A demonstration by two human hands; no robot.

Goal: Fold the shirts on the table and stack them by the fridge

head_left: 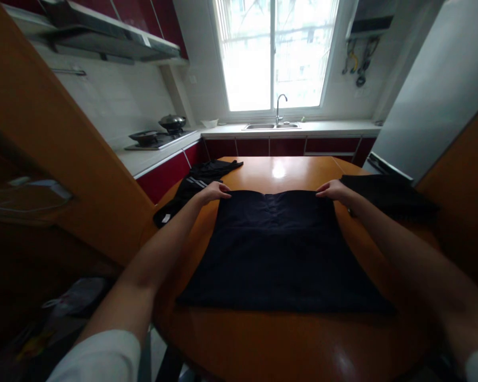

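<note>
A dark navy skirt [281, 260] lies spread flat on the orange-brown wooden table [271, 345]. Its narrower edge is on the far side, with a gathered seam at the middle, and the wider edge faces me. My left hand [215, 191] pinches the far left corner between thumb and fingers. At the far right corner, my right hand [335, 190] grips the cloth the same way. Between the two hands the far edge dips slightly.
Black clothing with white stripes [197, 183] lies on the table's left side. A black folded cloth pile [386, 193] sits at the right. Beyond are a sink [258, 127], a stove with pans [159, 139] and a grey fridge [434, 90].
</note>
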